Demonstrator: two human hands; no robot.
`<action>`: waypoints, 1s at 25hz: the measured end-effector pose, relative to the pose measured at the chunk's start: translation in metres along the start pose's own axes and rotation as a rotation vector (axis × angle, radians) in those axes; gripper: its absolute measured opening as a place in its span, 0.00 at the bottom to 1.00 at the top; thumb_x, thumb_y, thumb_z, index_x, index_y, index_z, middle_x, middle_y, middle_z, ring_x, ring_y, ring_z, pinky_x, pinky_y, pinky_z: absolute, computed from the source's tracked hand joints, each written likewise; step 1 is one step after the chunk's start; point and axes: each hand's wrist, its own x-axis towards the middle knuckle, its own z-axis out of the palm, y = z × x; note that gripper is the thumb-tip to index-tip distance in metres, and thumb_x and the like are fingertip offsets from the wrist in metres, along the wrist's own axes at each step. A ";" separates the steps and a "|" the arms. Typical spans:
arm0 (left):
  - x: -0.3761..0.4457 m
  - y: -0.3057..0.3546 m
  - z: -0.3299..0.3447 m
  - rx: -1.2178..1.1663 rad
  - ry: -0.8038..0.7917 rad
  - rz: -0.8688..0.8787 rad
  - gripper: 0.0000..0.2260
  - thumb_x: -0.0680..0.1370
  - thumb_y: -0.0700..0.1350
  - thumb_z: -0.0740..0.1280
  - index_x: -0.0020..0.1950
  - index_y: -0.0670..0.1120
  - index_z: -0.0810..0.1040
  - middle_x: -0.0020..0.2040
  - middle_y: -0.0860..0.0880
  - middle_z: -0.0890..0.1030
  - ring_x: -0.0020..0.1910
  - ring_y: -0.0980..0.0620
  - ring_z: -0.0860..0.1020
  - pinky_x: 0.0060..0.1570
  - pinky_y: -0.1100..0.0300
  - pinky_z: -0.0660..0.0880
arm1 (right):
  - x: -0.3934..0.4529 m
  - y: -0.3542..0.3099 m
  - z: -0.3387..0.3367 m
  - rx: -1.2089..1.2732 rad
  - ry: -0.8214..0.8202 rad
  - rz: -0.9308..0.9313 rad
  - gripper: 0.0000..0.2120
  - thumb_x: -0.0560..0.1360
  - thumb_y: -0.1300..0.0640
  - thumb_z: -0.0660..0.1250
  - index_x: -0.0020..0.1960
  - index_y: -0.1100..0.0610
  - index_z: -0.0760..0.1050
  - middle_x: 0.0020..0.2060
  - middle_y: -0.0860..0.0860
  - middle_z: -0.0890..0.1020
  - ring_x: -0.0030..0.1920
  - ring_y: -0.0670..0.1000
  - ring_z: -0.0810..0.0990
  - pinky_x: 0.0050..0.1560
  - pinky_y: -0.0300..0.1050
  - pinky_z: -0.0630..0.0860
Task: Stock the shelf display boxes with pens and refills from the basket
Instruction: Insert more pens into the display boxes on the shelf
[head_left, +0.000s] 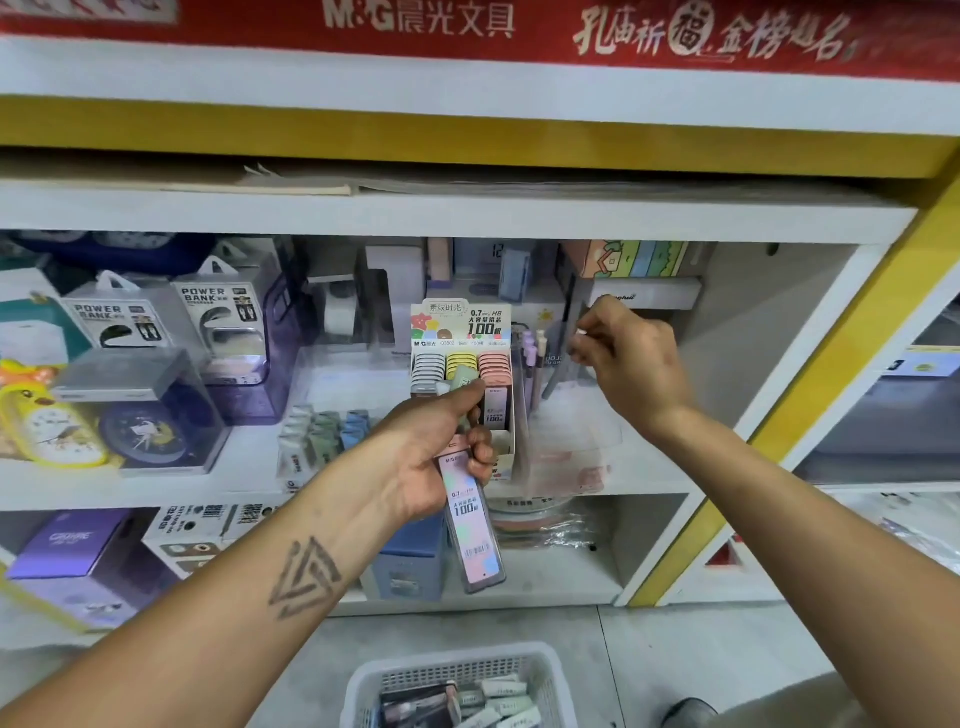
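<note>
My left hand (441, 447) grips several pencil-lead refill cases in front of the shelf; a pink pastel case (475, 530) hangs down from it and a green one sticks up by my thumb. Just behind stands the lead refill display box (460, 332) with grey, yellow and pink rows. My right hand (631, 358) is raised to the right of that box and pinches a small white-tipped item beside a clear display box (566, 441) that holds a few pens (535, 358). The white basket (457, 686) sits on the floor below, holding more refill cases.
Power bank boxes (218, 322), clocks in clear cases and small pastel erasers (322, 431) fill the shelf to the left. Boxed goods stand at the back of the shelf. A lower shelf holds boxes and tape rolls. A yellow-edged shelf upright (810, 395) rises on the right.
</note>
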 end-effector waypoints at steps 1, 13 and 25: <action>0.001 0.000 0.001 0.004 -0.001 0.000 0.14 0.80 0.49 0.67 0.39 0.45 0.68 0.26 0.48 0.66 0.21 0.52 0.66 0.20 0.68 0.62 | 0.000 0.001 0.001 -0.005 -0.005 -0.018 0.05 0.79 0.60 0.67 0.45 0.54 0.72 0.37 0.50 0.84 0.40 0.53 0.84 0.43 0.56 0.81; -0.003 -0.007 0.000 0.163 -0.105 -0.036 0.10 0.78 0.45 0.69 0.40 0.46 0.71 0.26 0.48 0.67 0.21 0.53 0.66 0.20 0.67 0.62 | 0.005 0.001 0.010 -0.181 -0.175 -0.045 0.16 0.80 0.64 0.62 0.67 0.60 0.76 0.52 0.57 0.81 0.51 0.56 0.79 0.56 0.49 0.76; -0.016 -0.012 -0.002 0.321 -0.227 -0.017 0.04 0.77 0.42 0.69 0.46 0.47 0.74 0.27 0.50 0.68 0.22 0.56 0.67 0.19 0.67 0.62 | -0.020 -0.049 -0.002 0.892 -0.482 0.469 0.12 0.74 0.64 0.73 0.51 0.73 0.77 0.34 0.60 0.83 0.30 0.53 0.79 0.30 0.39 0.75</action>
